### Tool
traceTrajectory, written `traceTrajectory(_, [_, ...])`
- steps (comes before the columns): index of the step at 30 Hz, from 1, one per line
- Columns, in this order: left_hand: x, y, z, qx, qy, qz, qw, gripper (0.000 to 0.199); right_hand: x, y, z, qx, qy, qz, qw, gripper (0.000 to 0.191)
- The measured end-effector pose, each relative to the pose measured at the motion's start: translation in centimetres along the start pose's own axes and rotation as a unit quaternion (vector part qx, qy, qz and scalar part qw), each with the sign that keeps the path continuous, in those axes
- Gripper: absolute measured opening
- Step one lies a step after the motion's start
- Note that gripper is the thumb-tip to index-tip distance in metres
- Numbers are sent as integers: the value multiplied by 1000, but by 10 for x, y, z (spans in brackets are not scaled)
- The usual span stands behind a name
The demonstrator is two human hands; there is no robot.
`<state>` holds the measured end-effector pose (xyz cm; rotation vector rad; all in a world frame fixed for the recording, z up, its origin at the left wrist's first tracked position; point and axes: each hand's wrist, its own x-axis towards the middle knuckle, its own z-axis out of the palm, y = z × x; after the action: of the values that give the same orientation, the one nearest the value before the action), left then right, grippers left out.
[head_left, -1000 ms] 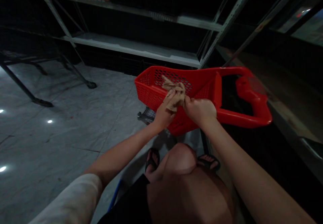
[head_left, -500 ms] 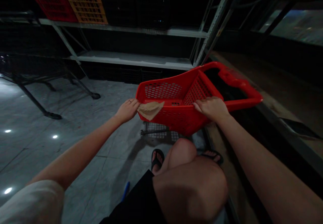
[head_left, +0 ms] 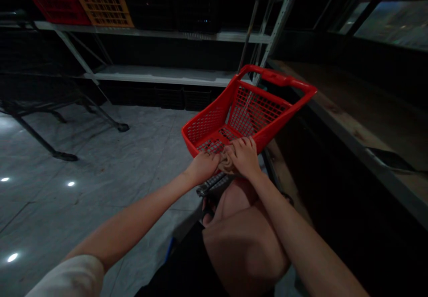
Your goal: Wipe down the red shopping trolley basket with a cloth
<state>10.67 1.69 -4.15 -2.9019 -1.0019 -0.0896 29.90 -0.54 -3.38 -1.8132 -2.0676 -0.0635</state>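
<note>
A small red plastic shopping cart [head_left: 282,119] stands in front of my knees, turned at an angle with its handle to the upper right. A tan cloth [head_left: 226,159] is bunched up on the cart's near rim between my hands. My left hand [head_left: 203,167] is closed on the cloth's left side, its fingers over the rim. My right hand [head_left: 244,155] is closed on the cloth's right side, fingertips bent over the same rim. The fingers partly hide the cloth.
A metal shelf [head_left: 160,76] stands behind, with red [head_left: 55,0] and yellow crates [head_left: 102,0] above. A dark wheeled frame [head_left: 36,136] is at left. At right runs a ledge [head_left: 337,105] with a dark flat object [head_left: 389,158]. A blue object [head_left: 170,249] lies by my leg.
The cart has swung round, its handle moving up and left. My hands have come together along the near rim, and the cloth, spread loosely before, is now bunched between them.
</note>
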Motion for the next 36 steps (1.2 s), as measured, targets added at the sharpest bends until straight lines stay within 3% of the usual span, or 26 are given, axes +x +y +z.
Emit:
traceTrajectory(2, [4,-14,-1,-46,-28,34,998,33,-10,-9,3,18,-9,-60,998,51])
traceTrajectory(4, [2,-41,-3,-100,-38,76,991,42,-15,-14,9,36,-7,-102,994,57])
traceTrajectory(7, [-6,-98,-9,-142,11,87,986,64,-13,-10,16,35,-6,-110,993,55])
traceTrajectory(9, [-9,-136,-12,-106,25,63,992,64,-9,-2,19,31,-14,-117,993,49])
traceTrajectory(11, [-8,-164,-13,-41,-11,67,997,53,-5,9,21,29,-15,-125,992,47])
traceTrajectory(14, [4,-181,-8,29,-49,96,994,54,4,25,24,19,-14,-123,992,42])
traceTrajectory(22, [41,-162,3,75,-14,29,997,51,38,49,14,-21,-63,-108,992,35])
traceTrajectory(26, [52,-129,7,84,15,-28,996,51,32,33,11,-48,-73,-123,989,29])
traceTrajectory(29, [57,-97,8,88,32,-51,994,48,28,11,17,-66,-41,-85,993,30])
traceTrajectory(32, [62,-77,4,84,31,-20,996,41,30,-7,26,-88,-38,-70,993,32])
traceTrajectory(36, [70,-85,-7,91,-14,129,987,33,31,-6,32,-98,-43,-89,990,38])
